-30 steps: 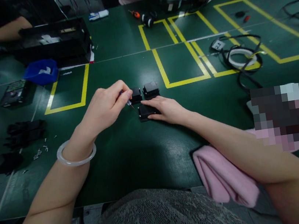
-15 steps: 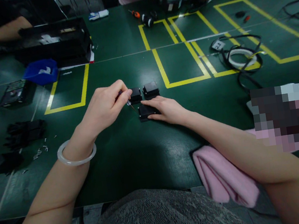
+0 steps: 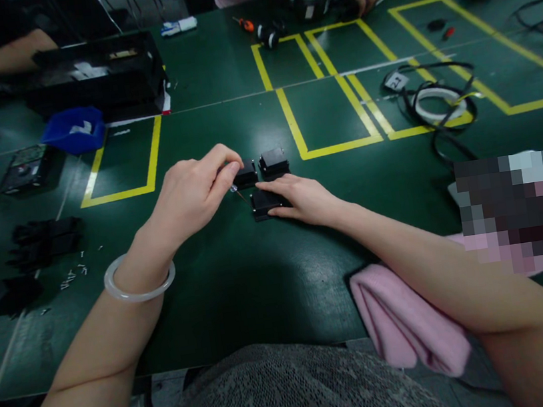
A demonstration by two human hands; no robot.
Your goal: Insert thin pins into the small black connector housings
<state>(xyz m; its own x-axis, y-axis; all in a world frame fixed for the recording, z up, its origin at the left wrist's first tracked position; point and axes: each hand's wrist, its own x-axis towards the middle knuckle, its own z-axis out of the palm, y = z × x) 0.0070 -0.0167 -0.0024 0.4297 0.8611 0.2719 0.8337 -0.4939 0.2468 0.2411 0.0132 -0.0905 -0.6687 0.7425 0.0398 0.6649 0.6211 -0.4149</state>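
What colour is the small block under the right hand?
Black; the head view shows the small block under the right hand, the left hand holding a screwdriver to it.

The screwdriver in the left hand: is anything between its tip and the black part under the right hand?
Nothing visible does. The screwdriver slants from the left hand to the left edge of the black part under the right hand. Two other black blocks lie just behind it, off that line.
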